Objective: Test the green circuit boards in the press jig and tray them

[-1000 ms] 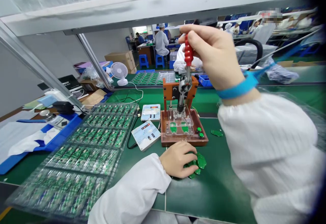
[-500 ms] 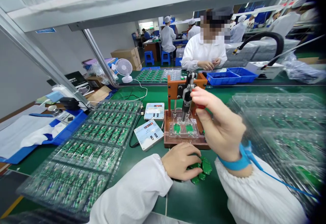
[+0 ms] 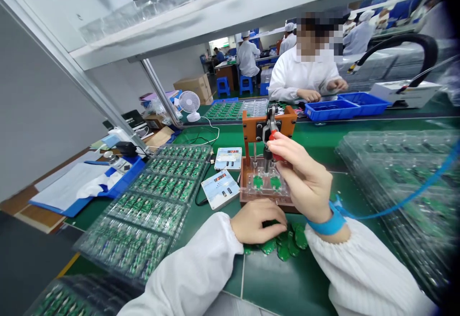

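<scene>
My right hand [image 3: 305, 177] is closed around the red handle [image 3: 276, 146] of a toggle clamp on a small orange-framed press fixture [image 3: 250, 120]. Two green circuit boards [image 3: 258, 181] lie side by side under the clear plate at its base. In front of the fixture, my left hand [image 3: 256, 222] rests at a pile of loose green circuit boards [image 3: 283, 246]. Its fingers are curled, with thumb and fingertips close together; whatever is between them is hidden. A blue wrist strap [image 3: 328, 220] circles my right wrist.
Left of the fixture sit two white boxes with red digits [image 3: 220, 189]. A clear tray of circuit boards [image 3: 143, 210] lies farther left; stacked clear trays [image 3: 402, 181] stand on the right. Beyond are a small fan [image 3: 189, 101], blue bins [image 3: 332, 110] and a co-worker [image 3: 305, 74].
My right hand has closed on the red handle, and the clamp lever stands slightly differently. My left fingers have curled in, and the loose boards are spread wider. The view has shifted left.
</scene>
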